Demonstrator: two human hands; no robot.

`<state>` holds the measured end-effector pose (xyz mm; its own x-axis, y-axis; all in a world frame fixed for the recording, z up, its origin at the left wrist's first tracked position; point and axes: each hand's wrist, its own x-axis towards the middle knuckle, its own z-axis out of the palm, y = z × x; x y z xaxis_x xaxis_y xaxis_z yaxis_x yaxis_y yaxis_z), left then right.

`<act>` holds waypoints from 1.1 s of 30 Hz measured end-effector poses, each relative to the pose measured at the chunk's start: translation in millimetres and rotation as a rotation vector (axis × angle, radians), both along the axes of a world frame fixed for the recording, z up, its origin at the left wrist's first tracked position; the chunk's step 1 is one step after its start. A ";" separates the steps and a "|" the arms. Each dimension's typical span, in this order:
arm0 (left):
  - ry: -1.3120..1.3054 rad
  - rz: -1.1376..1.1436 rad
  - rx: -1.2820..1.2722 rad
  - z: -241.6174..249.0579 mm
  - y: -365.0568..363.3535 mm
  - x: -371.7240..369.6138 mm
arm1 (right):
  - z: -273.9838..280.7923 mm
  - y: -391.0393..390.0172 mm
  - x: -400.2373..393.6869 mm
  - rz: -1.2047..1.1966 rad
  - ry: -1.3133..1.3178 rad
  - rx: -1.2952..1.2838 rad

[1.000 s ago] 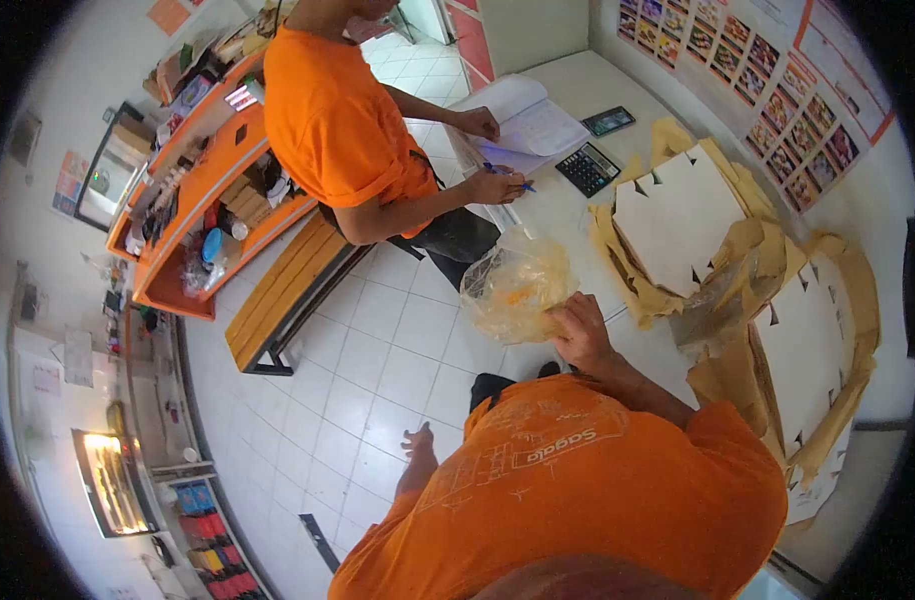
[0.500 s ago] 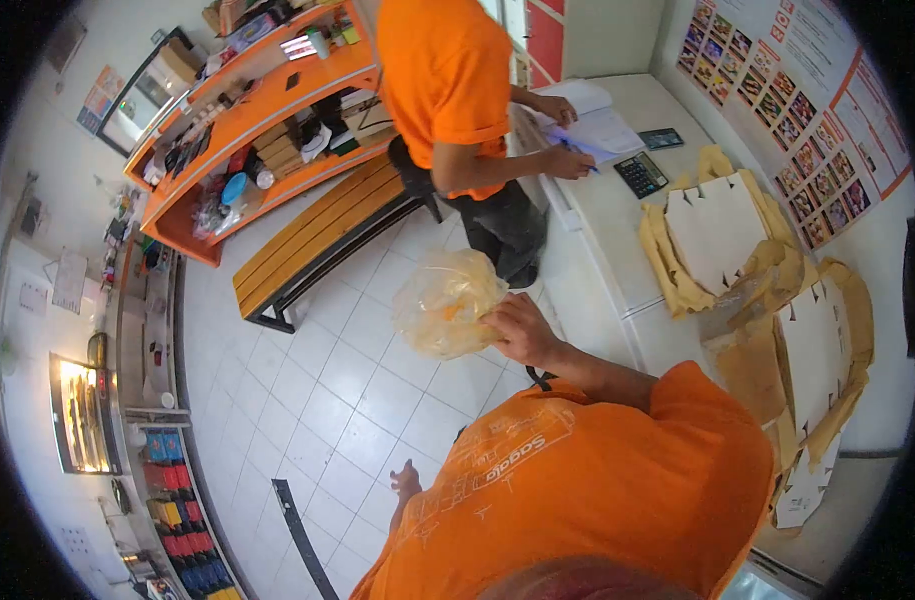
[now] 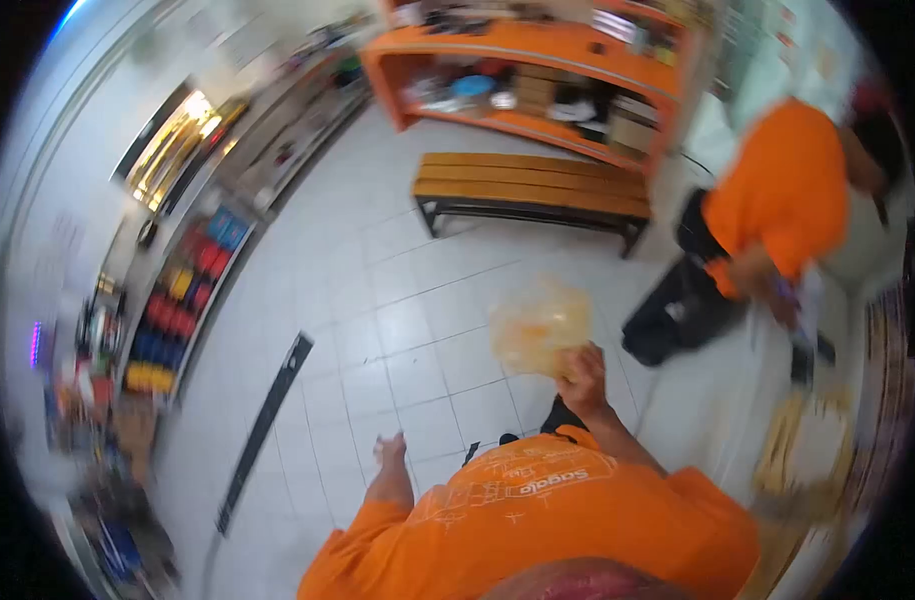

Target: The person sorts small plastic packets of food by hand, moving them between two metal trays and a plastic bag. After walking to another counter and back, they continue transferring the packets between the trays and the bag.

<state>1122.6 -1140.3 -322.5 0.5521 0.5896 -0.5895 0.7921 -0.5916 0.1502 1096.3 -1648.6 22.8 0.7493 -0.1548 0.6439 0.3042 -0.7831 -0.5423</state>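
My right hand (image 3: 581, 372) grips a clear plastic bag (image 3: 537, 326) with something yellowish inside, held out in front of me above the white tiled floor. My left hand (image 3: 389, 451) hangs low at my side with its fingers apart and nothing in it. The view is blurred by motion. My orange shirt (image 3: 537, 520) fills the bottom of the view.
A wooden bench (image 3: 533, 186) stands ahead before an orange shelf counter (image 3: 537, 60) loaded with goods. Another person in an orange shirt (image 3: 777, 190) leans over the white counter (image 3: 827, 380) at the right. Shelves of coloured packs (image 3: 177, 310) line the left wall.
The view has swung left, away from the white counter toward the open floor and the bench. My right hand still carries the bag, now clear of the counter. The other person now sits at the right edge.
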 end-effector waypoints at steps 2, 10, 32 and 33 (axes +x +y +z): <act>-0.072 0.130 -0.084 62.9 -63.3 53.2 | -15.2 18.9 50.9 0.092 0.028 -0.052; -0.133 0.507 -0.155 111.2 -65.2 132.6 | -23.5 65.1 251.7 0.450 0.080 -0.055; 0.341 1.978 -0.154 22.2 -105.2 89.1 | 12.2 393.1 722.8 1.319 -0.134 0.013; 0.299 1.966 -0.129 46.9 -61.6 144.2 | 18.6 395.0 744.0 1.301 -0.118 0.024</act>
